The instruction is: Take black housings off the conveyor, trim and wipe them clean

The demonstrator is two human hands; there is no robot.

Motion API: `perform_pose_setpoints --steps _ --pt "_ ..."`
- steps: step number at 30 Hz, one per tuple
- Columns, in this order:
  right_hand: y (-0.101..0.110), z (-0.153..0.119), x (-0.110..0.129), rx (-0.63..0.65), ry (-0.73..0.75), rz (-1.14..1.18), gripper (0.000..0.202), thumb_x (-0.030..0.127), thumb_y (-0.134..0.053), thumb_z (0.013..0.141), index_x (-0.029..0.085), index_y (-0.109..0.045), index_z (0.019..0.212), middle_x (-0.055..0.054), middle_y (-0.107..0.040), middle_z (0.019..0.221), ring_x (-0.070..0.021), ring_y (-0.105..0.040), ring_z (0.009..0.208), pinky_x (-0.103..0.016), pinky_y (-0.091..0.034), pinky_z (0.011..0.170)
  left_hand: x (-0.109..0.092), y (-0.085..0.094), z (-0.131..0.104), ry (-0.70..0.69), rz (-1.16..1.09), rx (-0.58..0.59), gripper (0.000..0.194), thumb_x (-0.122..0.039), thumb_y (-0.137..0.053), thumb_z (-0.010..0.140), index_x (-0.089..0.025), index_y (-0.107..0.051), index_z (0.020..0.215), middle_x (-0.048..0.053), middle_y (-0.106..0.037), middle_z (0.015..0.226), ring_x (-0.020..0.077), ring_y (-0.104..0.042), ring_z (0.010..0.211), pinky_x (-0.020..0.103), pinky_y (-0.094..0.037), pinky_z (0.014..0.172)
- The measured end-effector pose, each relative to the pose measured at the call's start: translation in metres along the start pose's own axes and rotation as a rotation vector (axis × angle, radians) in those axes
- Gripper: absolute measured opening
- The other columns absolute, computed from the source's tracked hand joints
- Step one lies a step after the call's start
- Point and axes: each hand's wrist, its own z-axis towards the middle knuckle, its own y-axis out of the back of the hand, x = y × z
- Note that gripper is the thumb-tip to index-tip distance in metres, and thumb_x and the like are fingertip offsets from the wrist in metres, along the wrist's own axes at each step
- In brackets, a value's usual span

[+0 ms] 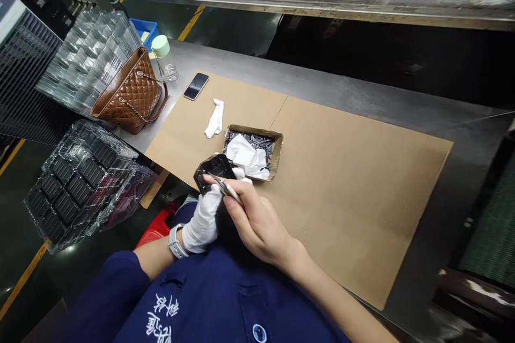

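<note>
My left hand (203, 220), in a white glove with a watch at the wrist, holds a black plastic part (215, 169) low in front of my body. Bare, my right hand (253, 214) pinches a slim tool (228, 188) whose tip is at the black part. Just beyond both hands is a small cardboard box (277, 155) with white cloth or paper (243, 153) lying over many thin dark pieces (263, 143). The tool's tip is too small to make out.
Brown cardboard (341, 171) covers much of the metal table (322, 77). A crumpled white piece (216, 118), a phone (196, 86), a bottle (169, 67) and a quilted bag (132, 91) stand or lie at the left. Wrapped black trays (72, 187) sit lower left.
</note>
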Motion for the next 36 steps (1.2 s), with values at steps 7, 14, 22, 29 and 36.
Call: perform_pose_setpoints --steps 7,14,22,29,36 --pt "0.002 -0.004 0.003 -0.352 -0.212 0.442 0.024 0.029 -0.040 0.100 0.030 -0.050 0.122 -0.001 -0.066 0.101 -0.0071 -0.046 0.048 -0.023 -0.046 0.047 -0.001 -0.004 -0.008 -0.064 -0.092 0.018 0.056 -0.058 -0.073 0.066 -0.019 -0.071 0.106 0.008 -0.070 0.114 0.0331 -0.050 0.127 0.043 -0.040 0.108" --pt "0.004 -0.010 0.004 -0.235 -0.334 0.368 0.053 0.031 -0.045 0.097 0.035 -0.027 0.146 -0.005 -0.067 0.105 -0.0141 -0.063 0.058 -0.030 -0.058 0.053 0.001 0.003 -0.009 0.032 -0.141 0.073 0.054 -0.059 -0.073 0.065 -0.021 -0.073 0.104 0.006 -0.069 0.120 0.0327 -0.042 0.134 0.041 -0.039 0.111" --pt "0.011 -0.012 0.013 -0.054 -0.302 -0.116 0.043 0.026 -0.049 0.095 0.023 -0.048 0.138 -0.005 -0.061 0.131 -0.0206 -0.061 0.116 -0.028 -0.056 0.093 -0.003 0.003 -0.014 0.128 -0.170 0.109 0.052 -0.046 -0.075 0.068 -0.018 -0.069 0.112 0.005 -0.063 0.130 0.0292 -0.029 0.142 0.040 -0.024 0.119" --pt "0.009 -0.014 0.011 -0.069 -0.220 -0.197 0.044 0.026 -0.049 0.095 0.020 -0.048 0.139 -0.006 -0.061 0.130 -0.0215 -0.063 0.112 -0.027 -0.057 0.091 0.001 0.005 -0.015 0.025 -0.135 -0.068 0.048 -0.051 -0.077 0.067 -0.020 -0.073 0.104 0.003 -0.067 0.123 0.0288 -0.029 0.142 0.039 -0.024 0.120" --pt "0.009 -0.011 0.010 -0.055 -0.208 -0.196 0.044 0.025 -0.049 0.095 0.020 -0.048 0.139 -0.007 -0.062 0.128 -0.0232 -0.064 0.111 -0.030 -0.058 0.091 -0.001 0.000 -0.014 0.012 -0.074 -0.049 0.047 -0.062 -0.079 0.057 -0.023 -0.076 0.083 0.002 -0.071 0.115 0.0292 -0.034 0.139 0.040 -0.028 0.118"
